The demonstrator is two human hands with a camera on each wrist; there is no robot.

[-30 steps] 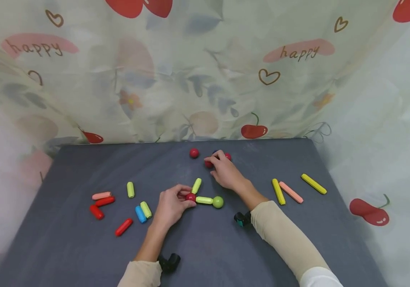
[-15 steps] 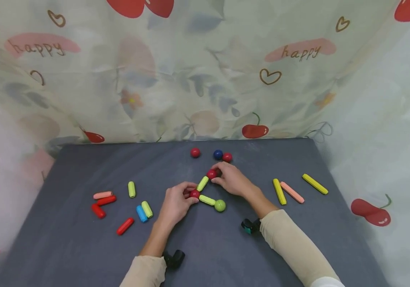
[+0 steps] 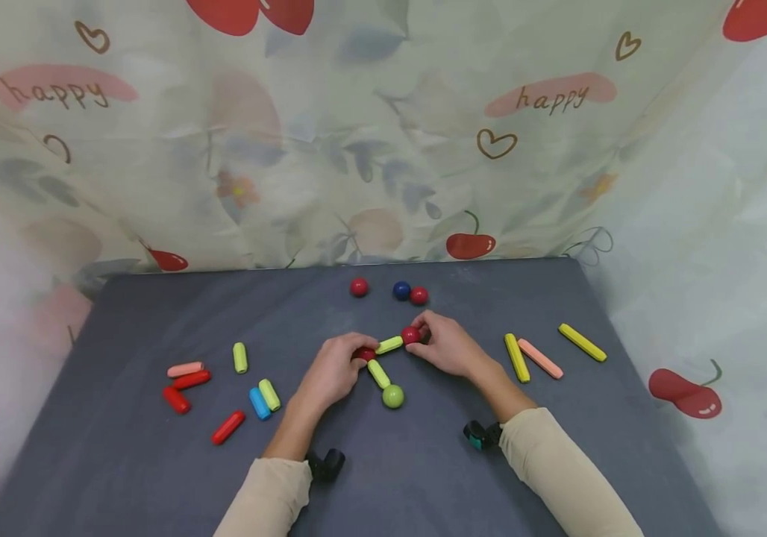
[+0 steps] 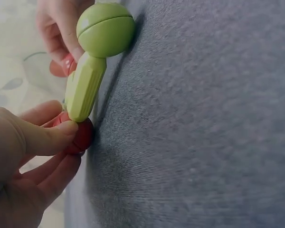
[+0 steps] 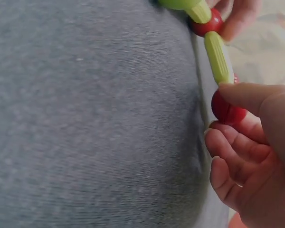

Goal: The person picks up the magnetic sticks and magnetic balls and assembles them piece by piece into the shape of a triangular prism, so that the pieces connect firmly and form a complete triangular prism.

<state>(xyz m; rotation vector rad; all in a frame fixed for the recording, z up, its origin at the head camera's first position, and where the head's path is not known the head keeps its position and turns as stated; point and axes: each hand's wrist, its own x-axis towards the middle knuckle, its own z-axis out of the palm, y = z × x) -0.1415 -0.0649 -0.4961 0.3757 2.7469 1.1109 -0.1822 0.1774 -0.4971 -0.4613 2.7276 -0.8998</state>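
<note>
My left hand (image 3: 333,369) pinches a red ball (image 4: 83,135) between thumb and fingers. Two light green rods branch from that ball. The near rod (image 3: 379,374) ends in a green ball (image 3: 393,396), which rests on the cloth. The far rod (image 3: 389,344) runs to a second red ball (image 3: 411,335), gripped by the thumb and fingers of my right hand (image 3: 449,344). In the right wrist view, that rod (image 5: 217,57) touches the right-hand red ball (image 5: 226,108); whether it is fixed there I cannot tell.
Behind the hands lie a red ball (image 3: 359,287), a blue ball (image 3: 401,291) and another red ball (image 3: 419,296). Several short rods, including a blue one (image 3: 260,403), are scattered left. Longer yellow rods (image 3: 517,358) and a pink rod (image 3: 541,359) lie right on the grey cloth (image 3: 397,477).
The right hand has brought a red ball from the back group to the far rod's end. The joined rods have turned clockwise, and the green ball has swung nearer.
</note>
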